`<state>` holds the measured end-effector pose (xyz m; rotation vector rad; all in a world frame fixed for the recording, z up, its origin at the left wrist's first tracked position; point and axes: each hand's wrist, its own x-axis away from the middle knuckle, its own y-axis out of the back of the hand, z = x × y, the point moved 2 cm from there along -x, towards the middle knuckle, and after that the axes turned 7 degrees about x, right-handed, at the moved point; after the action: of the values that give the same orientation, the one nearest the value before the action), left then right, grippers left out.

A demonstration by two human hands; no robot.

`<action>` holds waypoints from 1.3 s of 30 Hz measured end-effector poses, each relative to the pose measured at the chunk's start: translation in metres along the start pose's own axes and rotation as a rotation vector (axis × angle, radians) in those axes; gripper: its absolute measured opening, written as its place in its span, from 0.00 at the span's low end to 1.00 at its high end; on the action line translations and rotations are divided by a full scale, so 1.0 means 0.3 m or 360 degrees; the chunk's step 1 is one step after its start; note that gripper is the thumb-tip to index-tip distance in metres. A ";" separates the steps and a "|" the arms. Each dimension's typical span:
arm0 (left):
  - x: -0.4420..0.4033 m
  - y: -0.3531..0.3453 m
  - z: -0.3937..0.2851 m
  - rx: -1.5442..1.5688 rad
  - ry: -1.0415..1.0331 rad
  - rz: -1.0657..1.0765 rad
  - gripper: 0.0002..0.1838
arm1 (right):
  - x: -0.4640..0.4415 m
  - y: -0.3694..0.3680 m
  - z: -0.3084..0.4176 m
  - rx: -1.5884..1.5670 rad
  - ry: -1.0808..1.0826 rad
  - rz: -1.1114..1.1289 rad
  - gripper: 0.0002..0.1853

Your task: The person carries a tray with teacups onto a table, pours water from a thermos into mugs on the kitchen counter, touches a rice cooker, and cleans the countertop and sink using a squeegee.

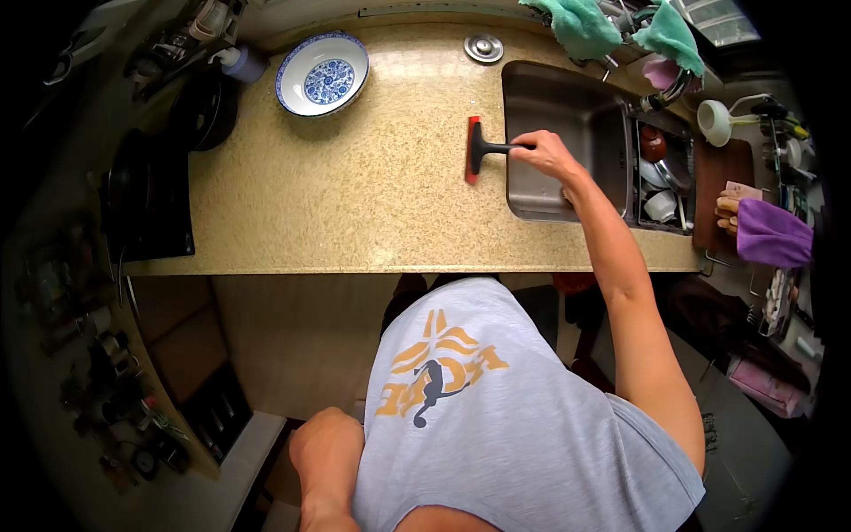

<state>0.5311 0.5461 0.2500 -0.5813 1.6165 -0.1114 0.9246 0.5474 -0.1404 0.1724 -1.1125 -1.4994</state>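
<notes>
My right hand (545,152) is closed around the black handle of a squeegee (479,149). The squeegee's red-edged head rests at the speckled yellow countertop (355,204), just left of the sink (567,133), with the handle reaching over the sink's rim. Below the counter, my left hand (326,443) is beside my shirt at the left. Only its back shows; its fingers are hidden, and I see no object with it.
A blue-and-white bowl (324,75) stands at the back left of the counter. Near the sink's back corner lies a round metal strainer (483,48). Dishes fill a small right basin, beside a brown board (714,164). A black stove (151,199) borders the left.
</notes>
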 end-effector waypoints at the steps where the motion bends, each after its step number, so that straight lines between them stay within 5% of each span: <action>1: -0.002 0.017 0.005 0.0046 0.0062 0.0012 0.19 | 0.038 0.061 -0.085 -0.0028 -0.0132 0.0061 0.23; 2: 0.004 0.025 0.020 0.0032 0.0055 0.0003 0.19 | 0.090 0.107 -0.166 0.0035 -0.0109 -0.0144 0.22; 3: 0.022 0.023 0.019 -0.0245 -0.0563 -0.0034 0.18 | 0.103 0.154 -0.255 0.0241 -0.0282 -0.0153 0.23; 5: 0.030 0.024 -0.021 -0.0540 -0.1200 -0.0057 0.18 | 0.192 0.198 -0.328 0.0820 -0.0578 -0.0345 0.21; 7: -0.027 0.067 -0.043 0.0389 0.0283 0.0208 0.16 | 0.241 0.163 -0.419 -0.0330 -0.0796 -0.0368 0.21; 9: -0.042 0.057 -0.121 0.0469 0.0362 0.0123 0.15 | 0.274 0.128 -0.333 0.0085 -0.0820 -0.0494 0.22; 13: -0.062 0.048 -0.128 0.0719 0.0514 0.0114 0.16 | 0.235 0.020 -0.286 -0.0657 -0.0708 -0.0822 0.20; 18: -0.032 -0.006 -0.235 -0.0115 0.0008 0.0107 0.13 | 0.093 -0.187 0.252 -0.0517 0.0016 -0.0546 0.15; 21: -0.015 0.035 -0.342 -0.0207 0.0289 0.0322 0.13 | -0.002 -0.331 0.606 -0.0351 0.0283 -0.0284 0.17; 29: 0.033 0.182 -0.393 -0.0409 0.0172 0.0379 0.11 | -0.286 -0.627 1.199 0.0089 0.0784 0.0090 0.22; 34: 0.037 0.180 -0.402 -0.0490 0.0160 0.0359 0.10 | -0.405 -0.676 1.313 0.0199 0.0628 0.0133 0.22; 39: 0.032 0.198 -0.400 -0.0481 0.0146 0.0371 0.10 | -0.402 -0.569 1.091 0.0270 0.0658 0.0222 0.21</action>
<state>0.3986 0.5616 0.2348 -0.6195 1.7929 0.2876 0.6246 0.7941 -0.1433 0.4895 -0.8942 -1.1766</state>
